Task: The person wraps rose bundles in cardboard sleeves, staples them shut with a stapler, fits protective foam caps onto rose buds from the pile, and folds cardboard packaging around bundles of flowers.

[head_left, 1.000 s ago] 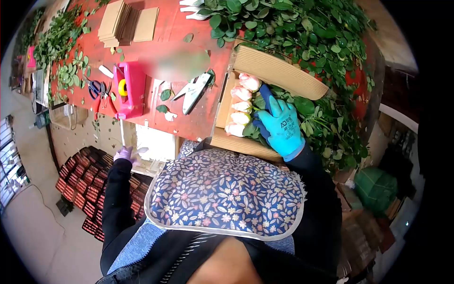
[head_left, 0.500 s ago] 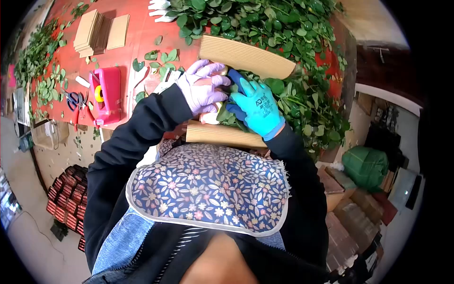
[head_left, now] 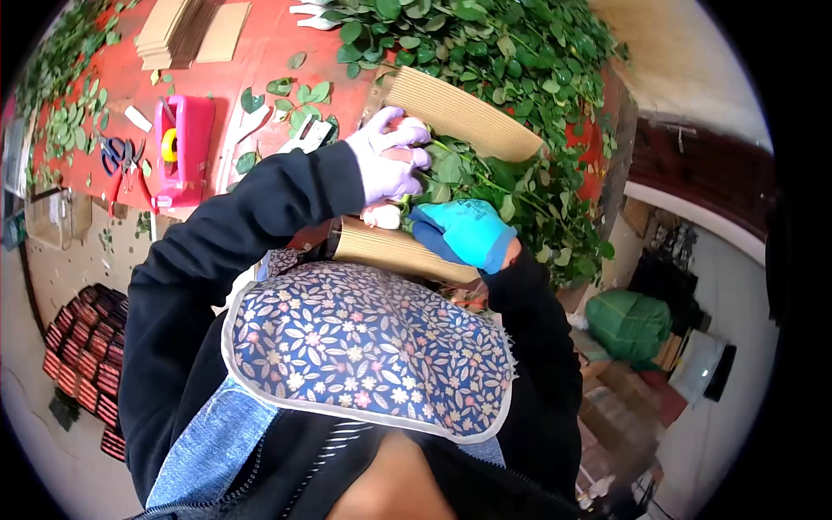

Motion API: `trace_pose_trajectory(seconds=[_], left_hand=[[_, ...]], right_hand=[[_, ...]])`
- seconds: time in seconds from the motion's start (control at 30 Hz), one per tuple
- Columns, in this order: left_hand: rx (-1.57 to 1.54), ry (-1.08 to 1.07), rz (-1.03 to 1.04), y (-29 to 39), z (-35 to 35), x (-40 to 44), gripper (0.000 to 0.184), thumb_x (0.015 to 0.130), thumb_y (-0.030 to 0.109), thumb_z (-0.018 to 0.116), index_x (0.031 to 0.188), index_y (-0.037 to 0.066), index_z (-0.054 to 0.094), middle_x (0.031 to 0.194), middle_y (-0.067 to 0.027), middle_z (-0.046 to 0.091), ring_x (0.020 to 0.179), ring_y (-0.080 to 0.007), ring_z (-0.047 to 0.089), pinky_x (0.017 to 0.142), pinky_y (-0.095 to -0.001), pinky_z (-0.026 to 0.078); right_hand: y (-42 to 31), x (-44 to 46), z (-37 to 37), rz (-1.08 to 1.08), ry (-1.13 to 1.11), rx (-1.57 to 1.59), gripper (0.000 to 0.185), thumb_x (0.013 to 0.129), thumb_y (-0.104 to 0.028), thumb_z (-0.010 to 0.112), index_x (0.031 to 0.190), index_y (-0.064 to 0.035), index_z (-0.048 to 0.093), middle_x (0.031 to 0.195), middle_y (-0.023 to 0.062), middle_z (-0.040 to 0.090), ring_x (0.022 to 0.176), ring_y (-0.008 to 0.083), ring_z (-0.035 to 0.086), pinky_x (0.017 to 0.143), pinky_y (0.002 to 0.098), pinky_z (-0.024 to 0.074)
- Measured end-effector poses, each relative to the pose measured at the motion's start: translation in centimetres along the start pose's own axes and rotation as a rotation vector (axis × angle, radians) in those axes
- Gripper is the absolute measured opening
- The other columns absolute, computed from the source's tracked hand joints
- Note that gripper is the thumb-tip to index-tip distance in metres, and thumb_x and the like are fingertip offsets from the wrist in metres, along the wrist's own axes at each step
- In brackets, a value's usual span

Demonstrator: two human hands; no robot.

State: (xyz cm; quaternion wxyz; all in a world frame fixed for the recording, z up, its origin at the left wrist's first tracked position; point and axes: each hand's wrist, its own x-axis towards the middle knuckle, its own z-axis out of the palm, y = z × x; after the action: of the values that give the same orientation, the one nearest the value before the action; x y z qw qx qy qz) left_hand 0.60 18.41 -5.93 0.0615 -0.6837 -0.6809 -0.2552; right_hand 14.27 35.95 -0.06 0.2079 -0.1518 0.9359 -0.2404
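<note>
My left hand, in a lavender glove, is curled over pale pink roses whose heads show below its fingers. Their leafy stems run off to the right. These flowers lie between two raised sides of a ribbed corrugated cardboard sheet. At the near side of that sheet is my right hand, in a blue glove with a darker palm. Its fingers are closed on the cardboard edge, with the fingertips partly hidden.
Heaps of leafy stems cover the back and right of the red table. To the left are a pink tape dispenser, pliers and cutters, and stacked cardboard pieces. A green bundle sits on the floor at right.
My right hand has moved from the leaves beside the roses toward me, down to the near cardboard side. My left hand stays on the roses. The view has shifted slightly.
</note>
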Motion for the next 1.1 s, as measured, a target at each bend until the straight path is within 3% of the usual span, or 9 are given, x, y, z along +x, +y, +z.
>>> trace_pose_trajectory(seconds=[0.17, 0.33, 0.47, 0.6, 0.7, 0.83, 0.97, 1.03, 1.1], left_hand=[[0.016, 0.052, -0.011, -0.8, 1.3, 0.1, 0.011, 0.059, 0.03, 0.065, 0.069, 0.025, 0.063, 0.091, 0.0034, 0.056, 0.117, -0.0253, 0.047, 0.098, -0.0578, 0.035], [-0.017, 0.03, -0.033, -1.9, 3.1, 0.7, 0.01, 0.062, 0.028, 0.065, 0.071, 0.025, 0.064, 0.096, 0.0058, 0.059, 0.118, -0.0229, 0.047, 0.103, -0.0561, 0.032], [0.001, 0.044, -0.033, -2.0, 3.1, 0.7, 0.011, 0.066, 0.026, 0.066, 0.076, 0.021, 0.064, 0.098, 0.0011, 0.057, 0.122, -0.0247, 0.046, 0.106, -0.0566, 0.03], [-0.024, -0.045, -0.066, -2.3, 2.9, 0.7, 0.016, 0.069, 0.024, 0.068, 0.084, 0.019, 0.066, 0.103, -0.0003, 0.057, 0.124, -0.0255, 0.045, 0.108, -0.0571, 0.028], [-0.078, -0.095, -0.079, -2.8, 2.1, 0.9, 0.023, 0.064, 0.024, 0.072, 0.086, 0.018, 0.069, 0.1, 0.0002, 0.06, 0.125, -0.0264, 0.044, 0.107, -0.0569, 0.029], [-0.049, -0.124, -0.097, -2.6, 1.7, 0.7, 0.025, 0.064, 0.026, 0.074, 0.087, 0.017, 0.069, 0.104, 0.0004, 0.061, 0.125, -0.0268, 0.044, 0.108, -0.0572, 0.029], [-0.047, -0.192, -0.109, -2.6, 2.5, 0.8, 0.028, 0.066, 0.024, 0.075, 0.092, 0.019, 0.067, 0.108, -0.0012, 0.057, 0.127, -0.0298, 0.042, 0.109, -0.0597, 0.028], [-0.038, -0.177, -0.11, -2.4, 0.6, 0.4, 0.029, 0.066, 0.024, 0.075, 0.093, 0.019, 0.067, 0.107, -0.0011, 0.057, 0.127, -0.0305, 0.043, 0.109, -0.0605, 0.028], [-0.033, -0.161, -0.097, -2.4, 0.8, -0.1, 0.028, 0.065, 0.024, 0.075, 0.091, 0.019, 0.067, 0.106, -0.0006, 0.058, 0.126, -0.0306, 0.043, 0.109, -0.0608, 0.029]], right_hand=[[1.3, 1.2, 0.2, 0.094, -0.137, 0.027, 0.026, 0.089, -0.033, 0.058, 0.082, -0.0091, 0.066, 0.079, 0.0145, 0.066, 0.072, 0.035, 0.064, 0.065, 0.0433, 0.0502], [4.0, -0.1, -1.8, 0.179, -0.252, 0.273, 0.02, 0.085, -0.027, 0.066, 0.09, -0.0081, 0.066, 0.077, 0.0137, 0.064, 0.072, 0.0331, 0.062, 0.067, 0.0394, 0.0498], [1.7, -3.8, -6.4, 0.199, -0.003, 0.11, 0.017, 0.074, -0.011, 0.071, 0.089, -0.0057, 0.065, 0.102, 0.0138, 0.064, 0.086, 0.0339, 0.06, 0.072, 0.036, 0.0484], [3.0, -10.5, -2.4, 0.379, 0.519, 0.7, 0.026, 0.08, 0.001, 0.064, 0.107, 0.002, 0.063, 0.109, 0.0106, 0.066, 0.089, 0.0183, 0.062, 0.077, 0.0291, 0.0482], [1.2, -13.4, -1.6, 0.539, 0.663, 0.758, 0.028, 0.086, -0.001, 0.062, 0.113, 0.0041, 0.06, 0.1, 0.0062, 0.064, 0.085, 0.0128, 0.06, 0.076, 0.0258, 0.0483], [0.5, -21.4, -4.2, 0.51, 1.6, 0.053, 0.025, 0.088, -0.017, 0.064, 0.105, 0.0008, 0.061, 0.097, 0.0105, 0.065, 0.08, 0.0201, 0.061, 0.075, 0.0348, 0.0514], [-2.9, -37.7, -5.1, 0.649, 2.171, -0.553, 0.036, 0.085, -0.014, 0.068, 0.116, 0.0037, 0.061, 0.113, 0.0153, 0.065, 0.099, 0.0275, 0.063, 0.086, 0.0393, 0.0504], [-8.2, -43.3, -3.0, 1.226, 1.546, -1.394, 0.044, 0.087, -0.021, 0.064, 0.123, 0.0021, 0.056, 0.115, 0.0126, 0.064, 0.102, 0.0261, 0.062, 0.087, 0.0384, 0.051], [-8.4, -45.3, -0.6, 1.087, 1.802, -1.207, 0.045, 0.089, -0.026, 0.06, 0.124, 0.0012, 0.056, 0.116, 0.0123, 0.063, 0.104, 0.025, 0.062, 0.088, 0.0382, 0.0508]])
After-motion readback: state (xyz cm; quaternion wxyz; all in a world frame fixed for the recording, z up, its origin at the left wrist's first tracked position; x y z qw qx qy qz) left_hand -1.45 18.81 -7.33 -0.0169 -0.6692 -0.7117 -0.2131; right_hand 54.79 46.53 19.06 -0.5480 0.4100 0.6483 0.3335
